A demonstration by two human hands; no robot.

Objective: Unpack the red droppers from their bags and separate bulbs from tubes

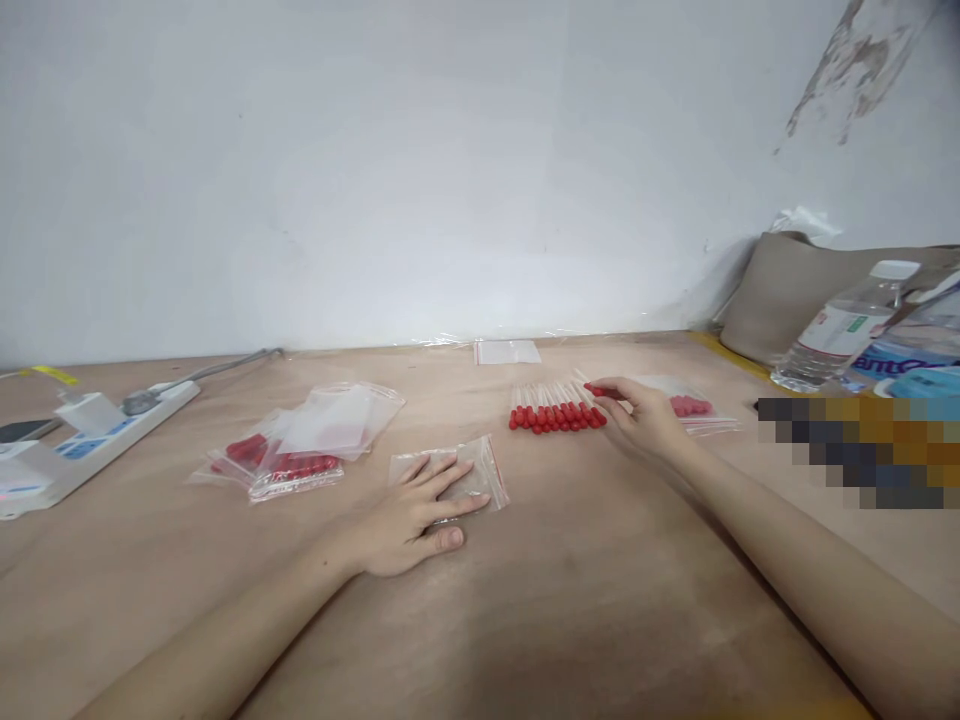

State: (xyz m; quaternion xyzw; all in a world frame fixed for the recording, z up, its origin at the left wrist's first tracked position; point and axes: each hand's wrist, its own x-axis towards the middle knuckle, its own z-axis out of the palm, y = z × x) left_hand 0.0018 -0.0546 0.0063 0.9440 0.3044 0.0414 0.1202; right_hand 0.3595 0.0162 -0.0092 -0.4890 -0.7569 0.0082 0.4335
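My left hand (pixel 409 515) lies flat with fingers spread on a clear zip-lock bag (pixel 491 470), holding nothing. At the right end of a row of red-tipped sticks (pixel 559 410), my right hand (pixel 637 410) pinches one red-tipped stick (pixel 592 389) by its red end. The sticks in the row lie side by side, pale shafts pointing away from me and red heads towards me. Just behind my right hand is another clear bag (pixel 701 415) with red-headed pieces in it, partly covered by the hand.
To the left lies a pile of clear bags (pixel 322 430), some with red-headed sticks inside. A power strip (pixel 97 445) with plugs stands at the far left. One flat bag (pixel 507 352) lies by the wall. A water bottle (pixel 844 325) and a grey-brown bag (pixel 780 290) are at the right.
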